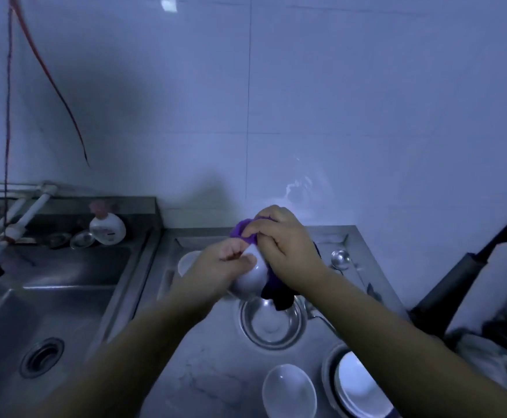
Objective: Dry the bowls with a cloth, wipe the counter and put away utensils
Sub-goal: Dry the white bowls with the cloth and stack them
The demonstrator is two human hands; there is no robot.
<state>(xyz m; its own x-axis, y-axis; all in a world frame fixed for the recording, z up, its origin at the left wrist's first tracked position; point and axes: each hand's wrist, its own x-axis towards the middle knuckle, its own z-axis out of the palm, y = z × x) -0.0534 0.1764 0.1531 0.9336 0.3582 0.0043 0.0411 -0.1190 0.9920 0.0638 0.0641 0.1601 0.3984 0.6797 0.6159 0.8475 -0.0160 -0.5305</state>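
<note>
Single head view, looking forward-down, close over steel counter (216, 372), tiled wall (336, 116) behind.

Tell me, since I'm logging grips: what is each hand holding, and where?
Left hand grips the white bowl at its rim; right hand holds the purple cloth bunched against the bowl.

A sink (50, 297) is lying to the left of the counter (210, 372), with a bottle (109, 227) standing on the ledge behind it. Above the counter's middle, the left hand (225, 267) and right hand (285, 239) are meeting around a bowl (250, 277) and a cloth (271, 282). Below them a metal bowl (271, 322) is sitting on the counter; nearer the person, an upturned bowl (289, 390) is lying left of a bowl nested in a metal dish (356, 384). A ladle (340, 259) is resting behind, to the right.
</note>
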